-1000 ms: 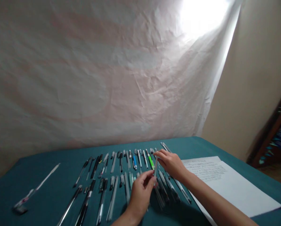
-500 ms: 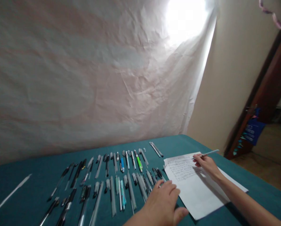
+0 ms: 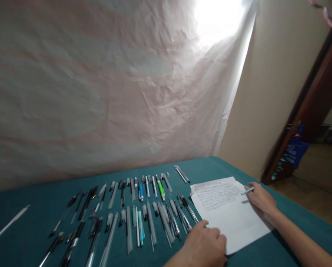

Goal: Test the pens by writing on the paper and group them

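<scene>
Right hand (image 3: 262, 200) pinches a pale pen (image 3: 247, 190), tip pointing left over the far edge of the written sheet (image 3: 232, 222); paper contact can't be told. Left hand (image 3: 207, 244) lies palm down on the sheet's near corner, gripping nothing; pen rows (image 3: 143, 218) just left of it. Reads as the pen-to-paper step; next calls for tip lowered onto blank paper, sheet pinned flat.

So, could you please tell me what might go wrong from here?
The left hand rests right beside the tightly packed rows of pens; a sideways slip could scatter them. The pen in the right hand has its tip at the edge of the handwritten sheet, so it might leave a stray mark there.
</scene>
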Demonstrator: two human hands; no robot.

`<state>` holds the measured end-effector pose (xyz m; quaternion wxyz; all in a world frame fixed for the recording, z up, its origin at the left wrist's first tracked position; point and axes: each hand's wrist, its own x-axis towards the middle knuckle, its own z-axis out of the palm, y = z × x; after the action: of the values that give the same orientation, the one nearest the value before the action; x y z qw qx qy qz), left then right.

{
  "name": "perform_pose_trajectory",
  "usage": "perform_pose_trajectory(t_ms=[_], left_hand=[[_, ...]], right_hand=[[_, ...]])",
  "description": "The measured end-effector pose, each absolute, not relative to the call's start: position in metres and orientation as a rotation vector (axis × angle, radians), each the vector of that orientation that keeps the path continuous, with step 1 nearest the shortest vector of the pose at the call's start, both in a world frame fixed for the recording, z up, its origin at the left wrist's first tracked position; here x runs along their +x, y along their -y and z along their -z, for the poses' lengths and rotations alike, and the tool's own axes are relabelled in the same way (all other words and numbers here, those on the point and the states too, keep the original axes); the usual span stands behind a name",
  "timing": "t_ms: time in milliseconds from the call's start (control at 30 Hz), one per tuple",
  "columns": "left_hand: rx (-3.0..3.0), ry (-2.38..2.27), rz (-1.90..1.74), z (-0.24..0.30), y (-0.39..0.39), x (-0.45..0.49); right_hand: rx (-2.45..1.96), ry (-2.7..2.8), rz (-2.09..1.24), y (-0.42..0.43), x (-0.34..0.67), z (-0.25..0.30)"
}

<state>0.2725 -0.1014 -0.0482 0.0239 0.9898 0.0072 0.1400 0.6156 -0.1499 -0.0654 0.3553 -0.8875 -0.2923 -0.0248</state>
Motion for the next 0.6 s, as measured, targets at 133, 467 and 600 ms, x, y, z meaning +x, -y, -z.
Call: perform_pose_trajectory(t_ms=[133, 467, 600], left_hand=[[3.199, 0.078, -0.438, 0.045, 0.104, 0.278], [3.137, 0.092, -1.036, -0.010, 0.109, 0.252], [3.152, 0.085, -1.051, -0.009, 0.104, 0.223]], right_hand=[[-2.569, 0.810, 0.158, 0.152, 0.628, 0.082], [-2.380, 1.015, 0.106, 0.141, 0.633, 0.092], [-2.259, 1.177, -0.004, 0.125, 0.594, 0.090]])
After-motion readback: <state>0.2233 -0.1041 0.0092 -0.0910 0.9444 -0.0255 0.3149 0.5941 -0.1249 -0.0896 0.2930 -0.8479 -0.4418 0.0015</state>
